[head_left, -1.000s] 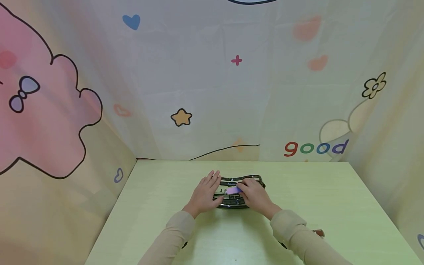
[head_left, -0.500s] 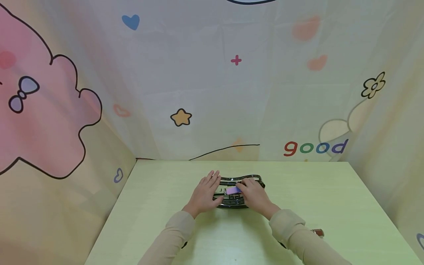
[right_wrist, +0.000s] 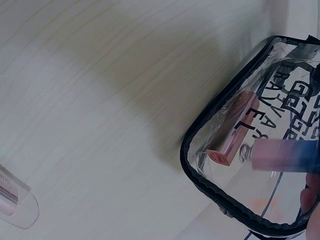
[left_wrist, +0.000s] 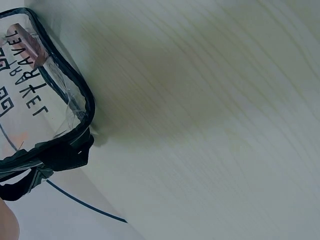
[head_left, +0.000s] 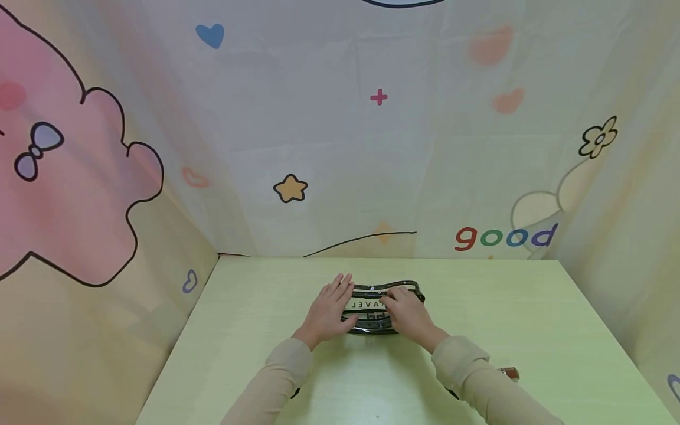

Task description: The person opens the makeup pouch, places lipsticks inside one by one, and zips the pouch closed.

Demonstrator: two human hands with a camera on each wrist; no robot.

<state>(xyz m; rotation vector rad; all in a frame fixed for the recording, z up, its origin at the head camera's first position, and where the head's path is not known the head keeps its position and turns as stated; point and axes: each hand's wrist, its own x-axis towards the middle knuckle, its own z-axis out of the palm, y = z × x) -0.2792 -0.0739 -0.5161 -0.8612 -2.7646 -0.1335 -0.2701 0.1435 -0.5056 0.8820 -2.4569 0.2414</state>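
Observation:
A clear pouch with black trim and TRAVEL lettering (head_left: 370,305) lies on the table between my hands. Straight fingers of my left hand (head_left: 328,310) rest over its left end, thumb toward the front edge. My right hand (head_left: 410,313) bends its fingers at the pouch's right part. In the right wrist view, a pink-to-blue cosmetic tube (right_wrist: 280,155) shows beside these fingers, within the pouch's outline; whether they pinch it I cannot tell. A reddish-brown lipstick tube (right_wrist: 232,130) is seen through the clear plastic.
Another brown tube (head_left: 511,373) lies by my right forearm; its clear end (right_wrist: 29,212) shows in the right wrist view. The pale wood-grain table (head_left: 255,295) meets a printed curtain (head_left: 329,136) behind and at the sides.
The pink-to-blue tube, pinched over the pouch in the earlier head frames, is out of sight in the head view now, baring the TRAVEL lettering. Both hands keep nearly the same place.

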